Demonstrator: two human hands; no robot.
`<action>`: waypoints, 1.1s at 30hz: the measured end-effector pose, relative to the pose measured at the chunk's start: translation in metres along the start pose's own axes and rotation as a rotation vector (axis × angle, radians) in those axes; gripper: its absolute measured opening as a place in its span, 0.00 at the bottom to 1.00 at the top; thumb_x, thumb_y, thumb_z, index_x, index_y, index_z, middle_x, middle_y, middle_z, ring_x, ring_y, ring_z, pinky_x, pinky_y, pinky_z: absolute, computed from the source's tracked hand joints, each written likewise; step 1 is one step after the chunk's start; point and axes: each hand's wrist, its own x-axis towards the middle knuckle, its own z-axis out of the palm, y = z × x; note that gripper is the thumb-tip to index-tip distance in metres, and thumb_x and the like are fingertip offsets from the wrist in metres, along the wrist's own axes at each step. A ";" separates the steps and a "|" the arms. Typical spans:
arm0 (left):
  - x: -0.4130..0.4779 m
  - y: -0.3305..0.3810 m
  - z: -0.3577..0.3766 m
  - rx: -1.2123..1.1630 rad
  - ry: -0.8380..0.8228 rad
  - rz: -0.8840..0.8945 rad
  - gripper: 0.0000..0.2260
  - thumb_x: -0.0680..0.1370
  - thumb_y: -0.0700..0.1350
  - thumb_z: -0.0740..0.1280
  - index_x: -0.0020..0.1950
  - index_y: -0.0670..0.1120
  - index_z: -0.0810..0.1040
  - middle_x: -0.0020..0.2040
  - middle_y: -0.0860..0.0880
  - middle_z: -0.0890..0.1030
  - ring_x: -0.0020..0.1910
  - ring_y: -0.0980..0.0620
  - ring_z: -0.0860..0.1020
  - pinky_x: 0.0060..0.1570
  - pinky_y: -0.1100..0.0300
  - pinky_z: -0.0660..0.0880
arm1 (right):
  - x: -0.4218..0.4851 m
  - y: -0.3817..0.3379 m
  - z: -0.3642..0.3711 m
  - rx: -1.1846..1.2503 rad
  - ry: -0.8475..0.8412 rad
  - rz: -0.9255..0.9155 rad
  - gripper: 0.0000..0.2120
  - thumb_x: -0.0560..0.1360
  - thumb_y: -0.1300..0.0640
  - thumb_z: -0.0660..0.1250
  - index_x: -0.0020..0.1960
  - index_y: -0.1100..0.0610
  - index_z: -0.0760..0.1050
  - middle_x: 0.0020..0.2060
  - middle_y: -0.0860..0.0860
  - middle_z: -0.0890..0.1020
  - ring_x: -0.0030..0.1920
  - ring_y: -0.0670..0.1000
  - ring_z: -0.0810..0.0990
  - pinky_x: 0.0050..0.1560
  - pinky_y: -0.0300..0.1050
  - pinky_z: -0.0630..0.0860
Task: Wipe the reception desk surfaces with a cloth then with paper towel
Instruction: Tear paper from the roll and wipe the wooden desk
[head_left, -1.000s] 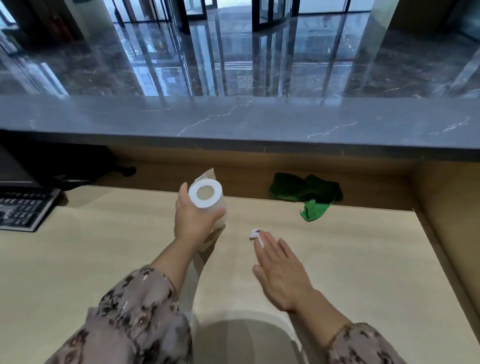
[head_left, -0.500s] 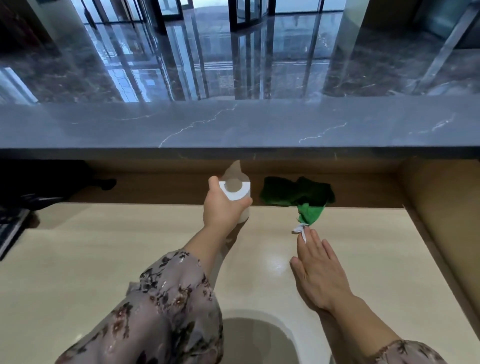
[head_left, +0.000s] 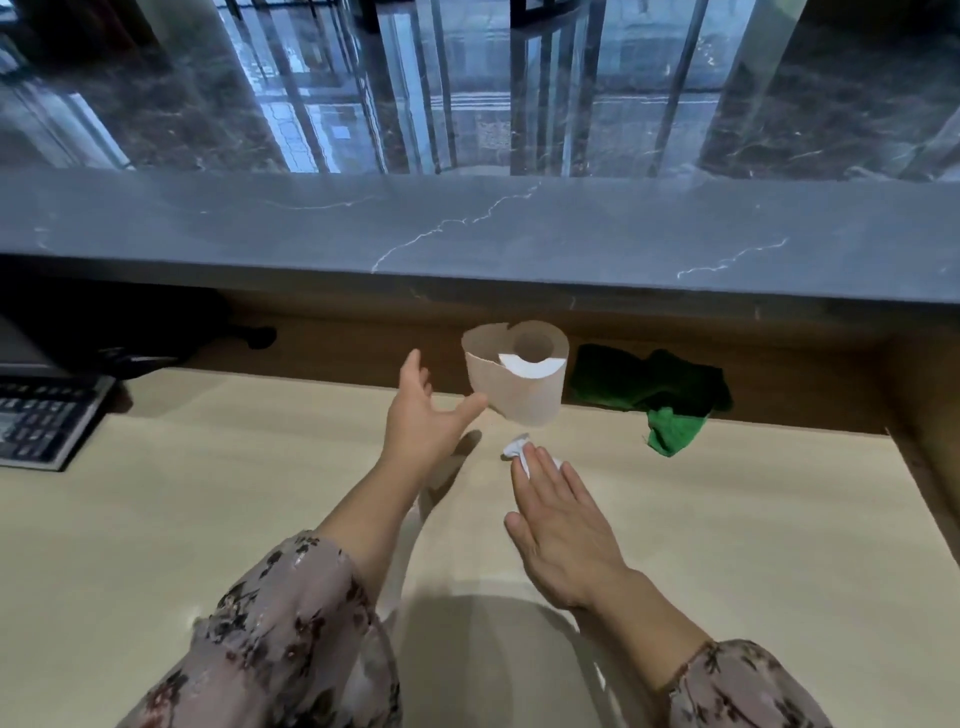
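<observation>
Where one grey marble counter (head_left: 467, 234) is overhanging, one pale beige wooden desk top (head_left: 208, 519) is carrying four loose things.
One black keyboard (head_left: 47, 421) is lying far left. The left hand (head_left: 421, 421) is hovering wide open just beside one upright white paper towel roll (head_left: 519, 389). The right hand (head_left: 563, 530) is pressing flat fingers on one small white paper wad (head_left: 516, 447). One crumpled green cloth (head_left: 660, 395) is lying rightmost.

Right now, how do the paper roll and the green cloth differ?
The paper roll is pale and stands upright; the green cloth is dark and lies crumpled. The paper roll is right beside the open left hand; the green cloth lies apart from it. Both are at the back of the desk, unheld.
</observation>
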 end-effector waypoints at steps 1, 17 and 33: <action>-0.005 -0.009 -0.013 -0.010 0.041 -0.011 0.42 0.73 0.47 0.74 0.79 0.49 0.52 0.77 0.46 0.61 0.75 0.49 0.62 0.68 0.56 0.64 | 0.004 -0.012 0.003 -0.002 -0.016 -0.050 0.34 0.75 0.40 0.32 0.78 0.53 0.37 0.76 0.48 0.35 0.75 0.48 0.32 0.76 0.47 0.34; -0.120 -0.113 -0.107 0.799 -0.023 -0.139 0.35 0.73 0.50 0.65 0.76 0.42 0.56 0.76 0.43 0.59 0.74 0.44 0.60 0.71 0.53 0.61 | 0.083 -0.044 -0.004 -0.150 -0.062 -0.113 0.29 0.82 0.47 0.42 0.79 0.58 0.41 0.78 0.53 0.40 0.77 0.51 0.38 0.76 0.47 0.38; -0.126 -0.117 -0.106 0.941 -0.102 -0.155 0.49 0.65 0.65 0.70 0.76 0.46 0.50 0.79 0.49 0.45 0.77 0.52 0.50 0.68 0.57 0.62 | 0.119 -0.081 0.004 -0.197 -0.082 -0.329 0.28 0.82 0.47 0.44 0.79 0.57 0.43 0.78 0.53 0.47 0.78 0.50 0.44 0.76 0.47 0.41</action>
